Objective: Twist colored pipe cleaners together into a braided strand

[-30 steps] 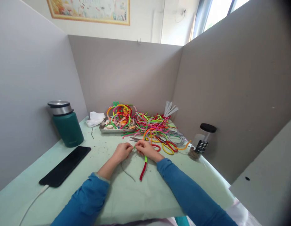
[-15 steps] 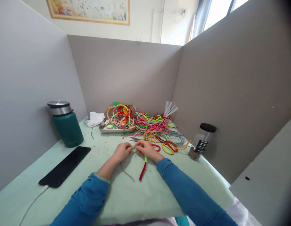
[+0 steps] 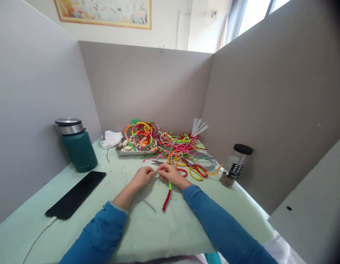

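Nearest the person, well in front of the metal tray (image 3: 137, 153), the free end of a thin grey stem (image 3: 148, 204) has shifted slightly to the left; the red tip of the red-and-green fuzzy strip (image 3: 167, 200) has moved marginally the same way. Both hands hold the position they had a second ago. The change therefore appears limited to fine fingertip adjustment, with the join still being worked. The small green piece (image 3: 156, 172) is located in front of the tray, toward its right end, between the two sets of fingertips. The left hand (image 3: 144, 176) pinches it from the left; the right hand (image 3: 170, 174) pinches it from the right. The strip emerges below the right hand and the stem below the left; their upper ends are hidden, so any connection to the green piece cannot be confirmed. A black-capped jar (image 3: 236, 165) stands well to the right of the tray, and a green bottle (image 3: 79, 152) stands to its left. Scissors (image 3: 158, 162) lie just in front of the tray's right end, apart from the hands. A pile of coloured fuzzy stems (image 3: 183, 145) extends rightward from the tray, which itself carries bent coloured loops (image 3: 139, 126). Behind the tray rises a grey partition (image 3: 148, 80).
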The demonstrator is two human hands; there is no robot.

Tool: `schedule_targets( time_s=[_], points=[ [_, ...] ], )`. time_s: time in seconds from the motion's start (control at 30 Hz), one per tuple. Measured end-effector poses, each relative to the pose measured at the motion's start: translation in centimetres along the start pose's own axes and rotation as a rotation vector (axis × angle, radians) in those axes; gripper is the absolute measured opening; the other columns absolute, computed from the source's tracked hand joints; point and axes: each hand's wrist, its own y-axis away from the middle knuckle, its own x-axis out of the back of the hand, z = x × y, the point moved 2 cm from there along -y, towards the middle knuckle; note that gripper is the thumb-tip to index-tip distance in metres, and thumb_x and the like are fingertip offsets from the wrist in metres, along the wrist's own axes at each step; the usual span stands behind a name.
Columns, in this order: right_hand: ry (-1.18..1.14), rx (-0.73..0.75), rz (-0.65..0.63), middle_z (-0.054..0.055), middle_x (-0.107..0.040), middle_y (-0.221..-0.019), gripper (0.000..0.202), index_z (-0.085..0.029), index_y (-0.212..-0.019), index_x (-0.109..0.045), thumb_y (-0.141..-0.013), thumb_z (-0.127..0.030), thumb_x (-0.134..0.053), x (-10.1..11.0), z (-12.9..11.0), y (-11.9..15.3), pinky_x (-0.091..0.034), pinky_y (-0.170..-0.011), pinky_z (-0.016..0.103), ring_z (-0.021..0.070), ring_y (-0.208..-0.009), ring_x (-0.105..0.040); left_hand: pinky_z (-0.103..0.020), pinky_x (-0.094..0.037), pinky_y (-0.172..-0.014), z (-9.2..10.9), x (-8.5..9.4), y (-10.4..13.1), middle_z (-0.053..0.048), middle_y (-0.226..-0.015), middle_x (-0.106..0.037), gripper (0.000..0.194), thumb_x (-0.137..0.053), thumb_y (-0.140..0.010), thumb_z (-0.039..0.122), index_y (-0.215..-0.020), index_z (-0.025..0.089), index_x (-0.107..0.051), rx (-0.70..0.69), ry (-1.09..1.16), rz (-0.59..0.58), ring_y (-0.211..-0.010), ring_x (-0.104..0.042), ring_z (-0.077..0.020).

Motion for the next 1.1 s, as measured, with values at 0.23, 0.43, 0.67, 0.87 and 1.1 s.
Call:
schedule_targets(
  time_s=[0.23,0.43,0.67,0.87,1.1],
  points=[
    [0.014,0.003,-0.016,-0.005,-0.049,-0.052,0.012,-0.016,-0.081,-0.052,-0.076,-0.028,-0.055,0.05,0.09,0.02,-0.029,-0.038,0.016,0.0065,-0.042,-0.042,-0.021,-0.025,-0.044,-0.06,-0.13,0.19,0.004,-0.043,-0.038,0.030,-0.045,-0.072,0.041,-0.059,0.015,-0.053,0.058,0.025,-0.038,-0.045,-0.036,-0.0093],
    [0.025,0.016,-0.038,-0.006,-0.049,-0.051,0.013,-0.016,-0.081,-0.052,-0.077,-0.029,-0.054,0.08,0.12,0.03,-0.029,-0.038,0.016,0.0061,-0.041,-0.040,-0.021,-0.023,-0.043,-0.28,-0.25,0.08,0.005,-0.044,-0.038,0.029,-0.042,-0.072,0.039,-0.057,0.015,-0.049,0.049,0.022,-0.074,-0.044,-0.034,-0.0085],
    [0.055,-0.001,-0.042,-0.005,-0.048,-0.051,0.015,-0.016,-0.080,-0.052,-0.078,-0.031,-0.054,0.03,-0.31,0.21,-0.030,-0.038,0.016,0.0059,-0.041,-0.040,-0.021,-0.023,-0.043,-0.22,-0.28,0.16,0.005,-0.044,-0.038,0.026,-0.042,-0.072,0.037,-0.056,0.016,-0.045,0.044,0.023,-0.080,-0.043,-0.034,-0.0080],
    [0.080,0.021,-0.039,-0.005,-0.048,-0.052,0.015,-0.016,-0.080,-0.053,-0.078,-0.031,-0.053,-0.01,-0.21,0.17,-0.030,-0.038,0.016,0.0061,-0.041,-0.040,-0.021,-0.023,-0.042,-0.19,-0.28,0.22,0.005,-0.044,-0.037,0.027,-0.041,-0.072,0.038,-0.057,0.016,-0.045,0.045,0.051,-0.095,-0.042,-0.033,-0.0076],
    [0.109,0.046,-0.040,-0.005,-0.049,-0.053,0.018,-0.016,-0.080,-0.054,-0.079,-0.034,-0.053,-0.07,0.09,0.18,-0.029,-0.039,0.017,0.0061,-0.042,-0.040,-0.020,-0.022,-0.037,-0.71,-0.53,0.14,0.006,-0.044,-0.036,0.031,-0.042,-0.073,0.045,-0.058,0.017,-0.041,0.071,0.133,-0.156,-0.036,-0.031,-0.0060]
  ],
)
